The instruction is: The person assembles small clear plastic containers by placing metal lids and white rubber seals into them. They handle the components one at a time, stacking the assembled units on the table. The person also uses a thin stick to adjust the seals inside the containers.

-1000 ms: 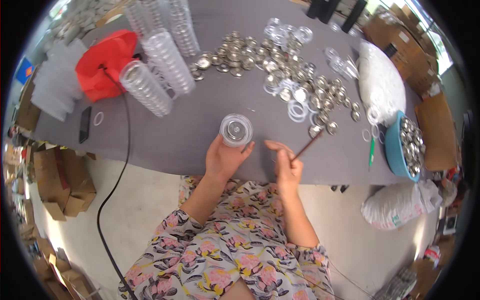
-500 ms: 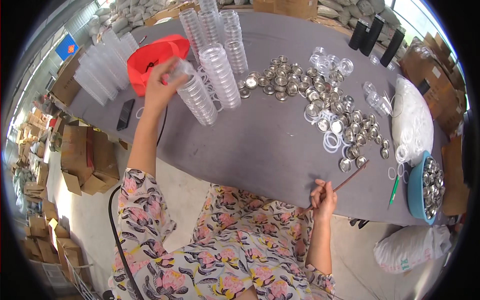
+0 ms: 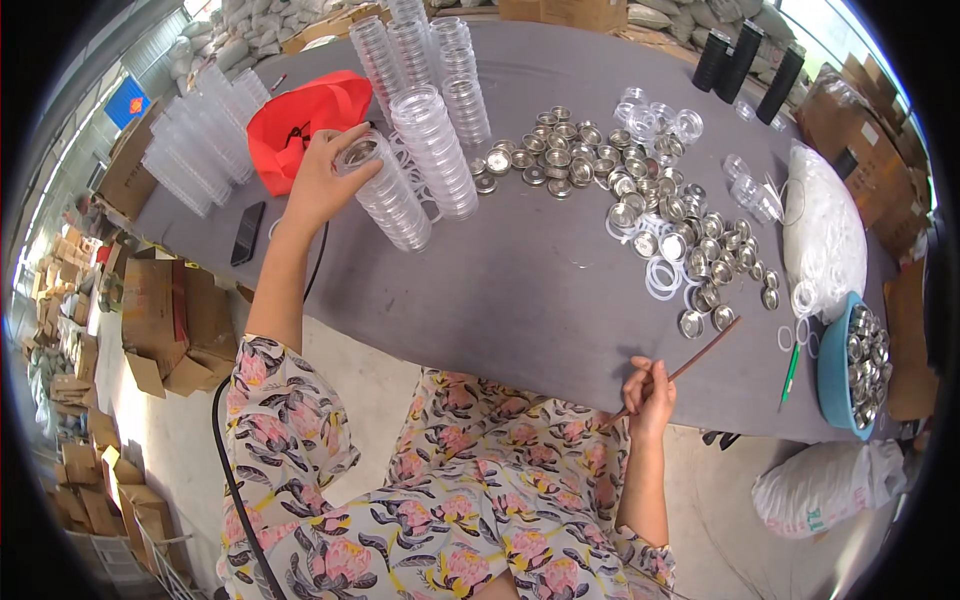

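My left hand (image 3: 328,175) is closed round a clear round container (image 3: 360,153) at the top of the nearest leaning stack of clear round containers (image 3: 398,212). Whether that top one is pressed down on the stack or just above it, I cannot tell. A taller stack (image 3: 436,150) rises right beside it. My right hand (image 3: 650,395) rests by the table's front edge, gripping a thin brown stick (image 3: 705,353) that points up and to the right. Beyond the stick's tip lie many loose round silver metal caps (image 3: 690,323), with white rings (image 3: 662,278) among them.
A red bag (image 3: 290,130) and a phone (image 3: 247,233) lie left of the stacks. More clear stacks (image 3: 200,150) lean at the far left. On the right are a white plastic bag (image 3: 825,230), a green-handled tool (image 3: 790,375) and a blue basin (image 3: 832,375) of metal caps. Black cylinders (image 3: 742,65) stand behind.
My left hand has settled at the stack top; the container in it was blurred by motion before and is now sharp. My right hand and the stick are nearly unmoved.
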A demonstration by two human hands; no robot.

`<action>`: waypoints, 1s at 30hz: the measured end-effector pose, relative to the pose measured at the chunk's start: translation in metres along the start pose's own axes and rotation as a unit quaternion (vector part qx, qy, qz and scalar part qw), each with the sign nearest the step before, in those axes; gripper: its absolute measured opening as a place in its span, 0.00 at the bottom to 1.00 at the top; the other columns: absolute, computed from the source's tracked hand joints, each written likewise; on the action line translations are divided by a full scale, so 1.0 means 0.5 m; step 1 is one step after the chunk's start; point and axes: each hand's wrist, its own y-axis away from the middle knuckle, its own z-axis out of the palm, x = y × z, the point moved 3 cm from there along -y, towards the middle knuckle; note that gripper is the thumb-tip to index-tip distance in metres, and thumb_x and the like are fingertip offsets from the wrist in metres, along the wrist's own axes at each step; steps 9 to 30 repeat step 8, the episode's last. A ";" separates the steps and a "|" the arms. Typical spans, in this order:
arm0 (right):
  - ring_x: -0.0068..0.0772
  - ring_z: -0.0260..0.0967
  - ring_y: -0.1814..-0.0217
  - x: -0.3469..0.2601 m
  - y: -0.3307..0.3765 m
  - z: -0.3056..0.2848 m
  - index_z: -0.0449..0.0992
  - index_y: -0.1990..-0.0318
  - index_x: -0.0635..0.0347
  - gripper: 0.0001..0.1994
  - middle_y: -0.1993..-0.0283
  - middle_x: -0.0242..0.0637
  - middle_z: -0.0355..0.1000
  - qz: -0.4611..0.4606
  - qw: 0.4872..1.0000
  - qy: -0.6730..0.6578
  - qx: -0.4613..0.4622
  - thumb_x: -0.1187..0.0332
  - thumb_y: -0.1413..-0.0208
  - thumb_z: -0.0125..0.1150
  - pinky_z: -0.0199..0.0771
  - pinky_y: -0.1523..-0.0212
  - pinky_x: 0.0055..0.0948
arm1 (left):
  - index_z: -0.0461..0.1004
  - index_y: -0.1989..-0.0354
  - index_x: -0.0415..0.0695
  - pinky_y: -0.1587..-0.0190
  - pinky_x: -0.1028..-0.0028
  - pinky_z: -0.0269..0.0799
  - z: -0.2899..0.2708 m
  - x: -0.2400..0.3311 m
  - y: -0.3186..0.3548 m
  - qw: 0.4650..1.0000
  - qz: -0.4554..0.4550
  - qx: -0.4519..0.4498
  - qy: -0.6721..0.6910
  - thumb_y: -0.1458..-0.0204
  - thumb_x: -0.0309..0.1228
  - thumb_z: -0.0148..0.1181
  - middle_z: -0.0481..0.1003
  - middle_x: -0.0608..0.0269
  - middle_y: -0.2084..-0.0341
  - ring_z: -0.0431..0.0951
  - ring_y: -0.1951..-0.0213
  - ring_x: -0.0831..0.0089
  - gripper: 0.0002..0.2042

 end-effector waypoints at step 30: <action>0.12 0.41 0.91 -0.001 0.004 0.008 0.73 0.63 0.68 0.20 0.84 0.35 0.66 0.000 1.000 0.014 0.016 0.57 0.36 0.45 0.40 0.90 0.17 | 0.61 0.38 0.47 0.44 0.68 0.62 0.048 -0.046 0.030 0.994 0.092 0.061 0.027 0.52 0.34 0.63 0.60 0.57 0.47 0.64 0.45 0.63 0.31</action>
